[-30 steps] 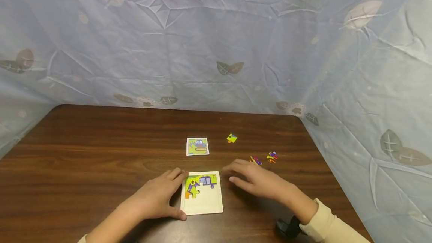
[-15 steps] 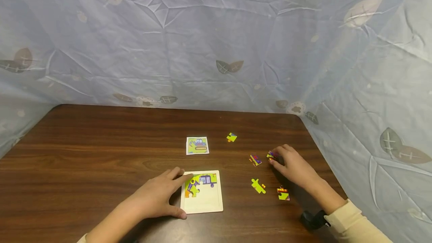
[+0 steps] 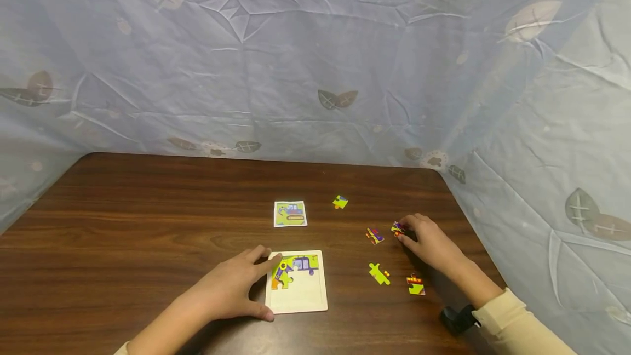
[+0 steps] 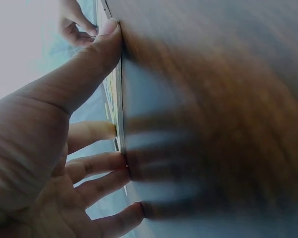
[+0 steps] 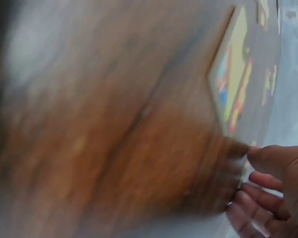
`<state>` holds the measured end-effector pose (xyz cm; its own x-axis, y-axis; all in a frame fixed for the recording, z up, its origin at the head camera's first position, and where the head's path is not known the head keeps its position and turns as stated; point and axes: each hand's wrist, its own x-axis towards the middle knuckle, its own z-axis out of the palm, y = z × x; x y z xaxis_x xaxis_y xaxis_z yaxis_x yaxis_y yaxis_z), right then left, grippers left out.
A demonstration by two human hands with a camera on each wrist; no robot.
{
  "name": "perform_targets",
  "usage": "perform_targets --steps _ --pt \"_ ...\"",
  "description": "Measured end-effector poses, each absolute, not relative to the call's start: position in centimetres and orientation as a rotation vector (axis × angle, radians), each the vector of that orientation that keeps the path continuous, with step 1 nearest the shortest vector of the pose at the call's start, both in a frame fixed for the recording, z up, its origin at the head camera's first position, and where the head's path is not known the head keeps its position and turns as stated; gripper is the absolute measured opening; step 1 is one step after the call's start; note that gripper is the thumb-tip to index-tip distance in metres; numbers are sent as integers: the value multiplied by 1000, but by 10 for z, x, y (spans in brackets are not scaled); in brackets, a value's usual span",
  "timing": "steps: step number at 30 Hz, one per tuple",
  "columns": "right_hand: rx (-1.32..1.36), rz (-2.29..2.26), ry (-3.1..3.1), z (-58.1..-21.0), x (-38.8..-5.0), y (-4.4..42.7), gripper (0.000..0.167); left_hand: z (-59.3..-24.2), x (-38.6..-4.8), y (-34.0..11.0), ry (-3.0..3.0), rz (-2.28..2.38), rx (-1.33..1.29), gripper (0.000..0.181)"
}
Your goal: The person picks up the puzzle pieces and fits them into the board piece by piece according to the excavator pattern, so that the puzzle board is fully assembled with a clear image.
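In the head view a square puzzle board (image 3: 302, 296) lies near the table's front, with colourful pieces (image 3: 291, 270) set in its upper part. At its left side my left hand (image 3: 234, 284) rests with fingers spread, the index fingertip on the board's top left and the thumb at its lower left corner. In the left wrist view the thumb (image 4: 107, 37) presses the board's edge. My right hand (image 3: 434, 242) is at the far right, thumb and fingers pinching a small multicoloured puzzle piece (image 3: 396, 228). The fingers partly cover that piece.
Several loose pieces lie about the right side: a striped one (image 3: 374, 235), a green one (image 3: 379, 274), a red-and-green one (image 3: 416, 285) and another green one (image 3: 340, 202) farther back. A picture card (image 3: 290, 214) lies behind the board. A leaf-print cloth (image 3: 315, 59) encloses the table.
My right hand has moved right from beside the board to the multicoloured piece, uncovering two pieces nearer the front. My left index finger has shifted onto the board's top left corner.
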<state>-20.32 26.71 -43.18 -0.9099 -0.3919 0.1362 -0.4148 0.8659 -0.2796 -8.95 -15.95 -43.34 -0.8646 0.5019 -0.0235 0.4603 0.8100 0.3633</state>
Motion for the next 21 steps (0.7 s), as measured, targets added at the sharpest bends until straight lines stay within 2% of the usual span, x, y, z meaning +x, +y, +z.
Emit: perform_targets --steps 21 --pt "800 474 -2839 -444 -220 287 16 -444 -92 -158 2926 466 789 107"
